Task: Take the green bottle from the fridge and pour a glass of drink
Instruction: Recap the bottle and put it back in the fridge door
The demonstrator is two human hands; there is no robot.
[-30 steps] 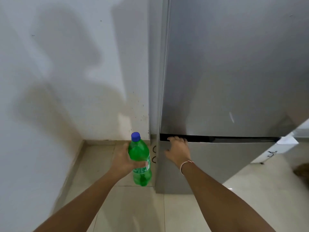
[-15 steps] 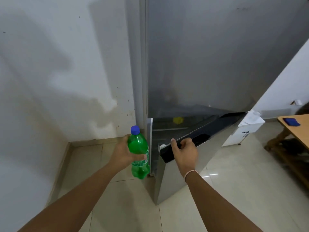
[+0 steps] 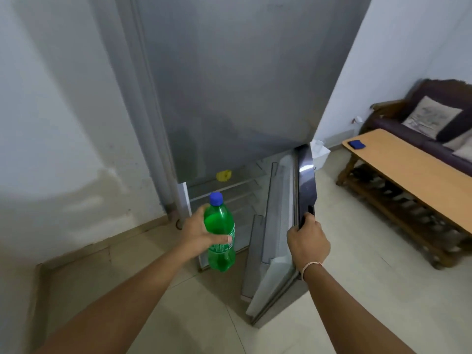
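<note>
The left hand [image 3: 198,232] had its fingers curled tight around the middle of the green translucent plastic bottle [image 3: 220,232], the thumb pressed across the printed label and the other fingers hidden behind the bottle's far side. The bottle stood upright in the air just in front of the open lower compartment, its rounded blue screw cap [image 3: 216,198] on top and its lobed base hanging clear of the floor. The right hand [image 3: 307,242] was closed on the upper edge of the lower fridge door [image 3: 279,226], fingers folded into the dark recessed grip there; a thin pale band circled its wrist. That door stood swung wide open, its glossy dark outer face turned away and its pale inner side showing moulded clear plastic door shelves. Above it the tall brushed-grey metal upper fridge door [image 3: 229,85] was shut, smooth and matt. Inside the compartment lay flat glass shelves [image 3: 224,185], with a small lumpy yellow object [image 3: 224,175] on the upper one; what it was could not be told. The floor was glossy beige tile [image 3: 370,290]. To the right stood a long light wooden table [image 3: 413,169] with a dark slatted lower rack, a small blue object [image 3: 357,144] on its top, and beyond it a dark sofa [image 3: 434,118] with pale cushions.
</note>
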